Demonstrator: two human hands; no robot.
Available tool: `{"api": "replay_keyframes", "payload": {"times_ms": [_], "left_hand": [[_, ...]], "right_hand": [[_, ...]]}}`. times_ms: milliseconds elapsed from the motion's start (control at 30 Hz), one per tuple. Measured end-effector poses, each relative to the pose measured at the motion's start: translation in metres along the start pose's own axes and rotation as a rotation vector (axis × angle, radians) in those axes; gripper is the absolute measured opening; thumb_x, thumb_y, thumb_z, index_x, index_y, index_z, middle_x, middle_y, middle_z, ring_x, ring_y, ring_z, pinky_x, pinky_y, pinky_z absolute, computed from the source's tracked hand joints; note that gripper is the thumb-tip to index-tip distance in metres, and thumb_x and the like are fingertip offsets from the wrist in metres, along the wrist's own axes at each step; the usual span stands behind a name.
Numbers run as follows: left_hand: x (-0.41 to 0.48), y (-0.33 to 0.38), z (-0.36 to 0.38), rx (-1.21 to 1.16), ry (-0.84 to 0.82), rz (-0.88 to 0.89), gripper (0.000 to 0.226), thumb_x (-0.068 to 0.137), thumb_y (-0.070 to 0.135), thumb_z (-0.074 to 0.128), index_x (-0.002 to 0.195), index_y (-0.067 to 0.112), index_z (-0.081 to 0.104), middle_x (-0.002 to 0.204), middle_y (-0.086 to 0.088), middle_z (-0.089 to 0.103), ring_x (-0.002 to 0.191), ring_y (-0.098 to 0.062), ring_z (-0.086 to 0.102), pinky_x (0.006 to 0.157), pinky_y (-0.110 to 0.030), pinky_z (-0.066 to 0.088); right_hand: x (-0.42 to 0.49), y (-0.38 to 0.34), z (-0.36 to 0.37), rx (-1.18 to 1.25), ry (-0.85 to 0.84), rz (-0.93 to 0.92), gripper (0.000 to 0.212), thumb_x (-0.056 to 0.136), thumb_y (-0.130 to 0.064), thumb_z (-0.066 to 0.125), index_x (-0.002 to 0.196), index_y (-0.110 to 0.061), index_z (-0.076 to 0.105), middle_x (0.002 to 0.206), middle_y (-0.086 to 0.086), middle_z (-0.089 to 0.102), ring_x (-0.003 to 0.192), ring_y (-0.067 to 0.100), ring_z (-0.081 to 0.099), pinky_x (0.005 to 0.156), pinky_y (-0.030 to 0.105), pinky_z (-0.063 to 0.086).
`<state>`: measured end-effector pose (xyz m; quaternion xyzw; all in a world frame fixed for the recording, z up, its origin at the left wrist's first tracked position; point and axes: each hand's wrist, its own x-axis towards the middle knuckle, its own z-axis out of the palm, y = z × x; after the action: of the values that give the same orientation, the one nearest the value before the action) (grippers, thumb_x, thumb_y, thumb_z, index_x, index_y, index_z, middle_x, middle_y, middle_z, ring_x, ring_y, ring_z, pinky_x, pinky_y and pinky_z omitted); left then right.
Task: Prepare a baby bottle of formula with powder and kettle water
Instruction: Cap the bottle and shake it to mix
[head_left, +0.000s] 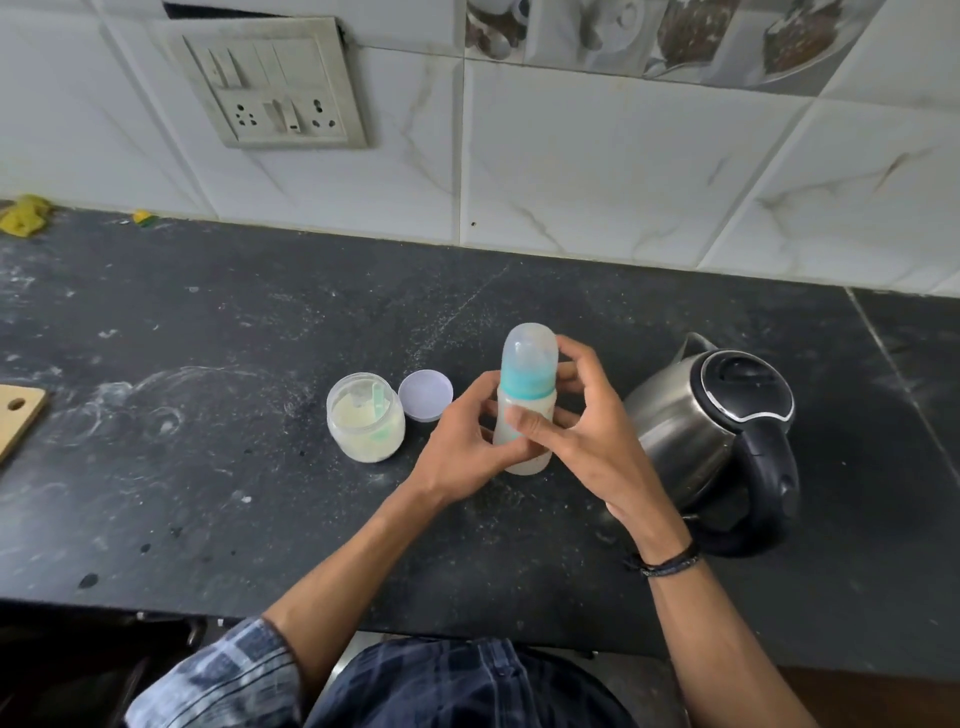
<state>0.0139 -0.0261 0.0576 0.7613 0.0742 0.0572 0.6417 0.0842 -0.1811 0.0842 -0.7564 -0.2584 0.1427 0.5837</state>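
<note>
A dark stone counter (208, 364) runs under a tiled wall. The bottle (525, 400) stands upright on it, cap on, between the open powder jar (365, 418) and the kettle (711, 431). The left hand (467, 441) wraps its body; the right hand (576, 431) pinches it below the teal collar. If that collar sits loose, shaking would likely leak; a careless elbow could tip the jar

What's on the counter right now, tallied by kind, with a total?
Baby bottles: 1, held in both hands (left, right)
Powder jars: 1
Loose jar lids: 1
Kettles: 1
Cutting boards: 1
Total: 5
</note>
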Motion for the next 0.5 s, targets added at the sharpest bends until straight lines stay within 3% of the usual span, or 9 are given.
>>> {"api": "replay_keyframes", "payload": {"times_ms": [100,167,233,300,367,433,500], "left_hand": [[-0.003,0.007,0.004,-0.039,0.142,0.027,0.060,0.069,0.050,0.076,0.122,0.029,0.057,0.106,0.019,0.071,0.099,-0.008,0.070,0.082,-0.036,0.059],[-0.005,0.015,0.004,-0.088,0.293,0.137,0.056,0.072,0.044,0.076,0.119,0.020,0.057,0.101,0.026,0.070,0.093,0.000,0.069,0.076,-0.020,0.055],[0.000,0.024,0.000,-0.128,0.403,0.272,0.046,0.076,0.040,0.075,0.115,0.018,0.062,0.096,0.022,0.071,0.089,-0.002,0.069,0.076,-0.022,0.055],[0.000,0.037,-0.003,-0.154,0.448,0.375,0.032,0.078,0.039,0.074,0.109,0.041,0.066,0.095,0.022,0.070,0.088,-0.002,0.067,0.079,-0.028,0.056],[-0.008,0.037,-0.002,-0.162,0.497,0.483,0.037,0.080,0.035,0.075,0.108,0.055,0.060,0.098,0.015,0.069,0.093,-0.003,0.065,0.086,-0.024,0.053],[-0.013,0.039,0.002,-0.079,0.525,0.505,0.043,0.081,0.046,0.079,0.115,0.049,0.052,0.104,-0.005,0.066,0.100,-0.020,0.066,0.093,-0.033,0.053],[-0.011,0.045,0.011,-0.112,0.429,0.541,0.042,0.083,0.039,0.078,0.115,0.040,0.052,0.108,0.000,0.063,0.104,-0.011,0.064,0.095,-0.028,0.051]], "right_hand": [[-0.004,0.003,-0.001,0.106,0.175,-0.025,0.060,0.079,-0.072,0.077,0.132,-0.050,0.060,0.116,-0.015,0.066,0.120,0.003,0.061,0.104,0.026,0.051],[-0.008,0.010,0.002,0.136,0.354,-0.026,0.042,0.089,-0.062,0.071,0.126,-0.043,0.064,0.106,-0.017,0.069,0.108,0.000,0.064,0.095,0.016,0.050],[-0.012,0.022,0.006,0.126,0.454,0.051,0.023,0.097,-0.051,0.070,0.116,-0.039,0.067,0.100,-0.018,0.073,0.100,0.001,0.067,0.091,0.024,0.056],[-0.017,0.036,0.009,0.105,0.461,0.136,0.005,0.102,-0.039,0.068,0.106,-0.042,0.070,0.098,-0.019,0.074,0.098,0.005,0.069,0.094,0.042,0.059],[-0.022,0.044,0.010,0.093,0.453,0.153,0.005,0.101,-0.044,0.068,0.099,-0.047,0.072,0.097,-0.018,0.074,0.096,0.006,0.070,0.093,0.045,0.059],[-0.022,0.043,0.009,0.078,0.454,0.147,0.011,0.094,-0.058,0.063,0.099,-0.052,0.071,0.096,-0.015,0.074,0.092,0.006,0.069,0.088,0.042,0.060],[-0.021,0.043,0.008,0.083,0.449,0.168,0.018,0.091,-0.063,0.061,0.100,-0.051,0.071,0.096,-0.012,0.074,0.091,0.008,0.069,0.087,0.042,0.060]]}}
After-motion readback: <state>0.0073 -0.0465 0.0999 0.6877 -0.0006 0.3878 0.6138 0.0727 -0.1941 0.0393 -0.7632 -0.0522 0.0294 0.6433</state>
